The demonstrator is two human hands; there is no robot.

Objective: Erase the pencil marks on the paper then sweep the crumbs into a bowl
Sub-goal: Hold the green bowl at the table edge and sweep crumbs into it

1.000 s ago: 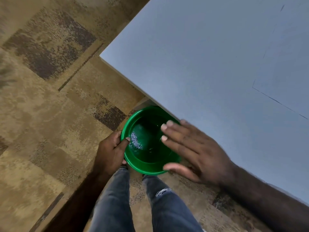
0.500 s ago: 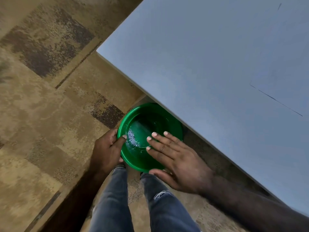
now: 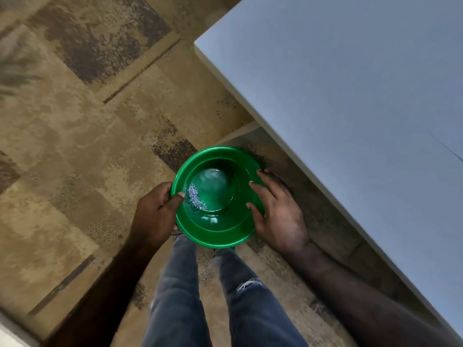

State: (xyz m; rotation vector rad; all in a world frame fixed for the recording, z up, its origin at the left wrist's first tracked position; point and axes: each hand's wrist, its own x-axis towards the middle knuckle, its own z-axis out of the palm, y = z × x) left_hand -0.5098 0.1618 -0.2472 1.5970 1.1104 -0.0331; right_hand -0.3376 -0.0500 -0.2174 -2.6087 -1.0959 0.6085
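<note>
Two hands hold a green bowl w/ crumbs in it, just off the table edge.

The green bowl [image 3: 217, 196] is up in the air over the brown carpet [image 3: 75, 146], near the white table [image 3: 350, 83] but not on it. The left hand [image 3: 156, 214] grips the bowl's left rim, thumb hooked over the top & fingers under. The right hand [image 3: 278, 209] lies flat on the right rim w/ fingers spread, pressing on the side, not curled shut. A small pile of gray crumbs [image 3: 195, 197] sits inside the bowl, on the left by the thumb. Legs in blue jeans [image 3: 213, 296] show below the bowl. A thin dark line [image 3: 448, 149] marks the table top at the far right; can't tell if it's the paper's edge.
</note>
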